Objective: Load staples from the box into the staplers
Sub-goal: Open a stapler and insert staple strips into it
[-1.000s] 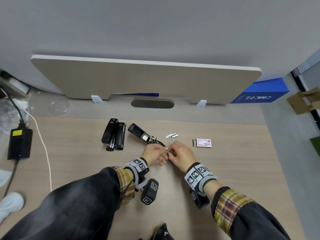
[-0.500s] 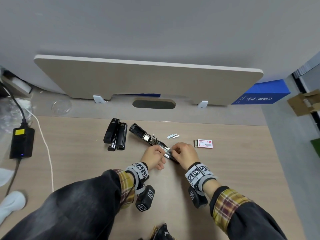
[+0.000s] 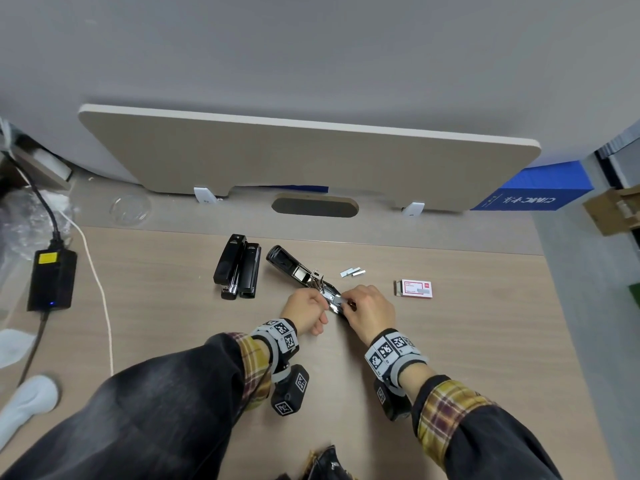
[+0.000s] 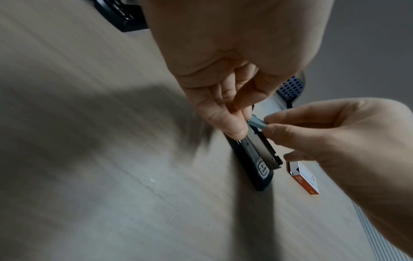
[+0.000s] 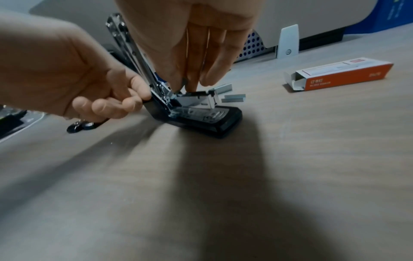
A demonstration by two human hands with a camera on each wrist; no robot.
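Staple strip (image 4: 257, 122) is pinched in the right hand (image 3: 369, 311) over the open stapler (image 3: 304, 282), left hand (image 3: 304, 311) gripping its rail. Two shut staplers (image 3: 239, 266) look untouched; box (image 3: 415, 289) sits nearby.

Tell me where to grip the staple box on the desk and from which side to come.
Pinch the staple box across its two long sides near the middle, coming from above. It lies flat on the desk, apart from the right hand; its left end flap hangs open, so avoid that end.
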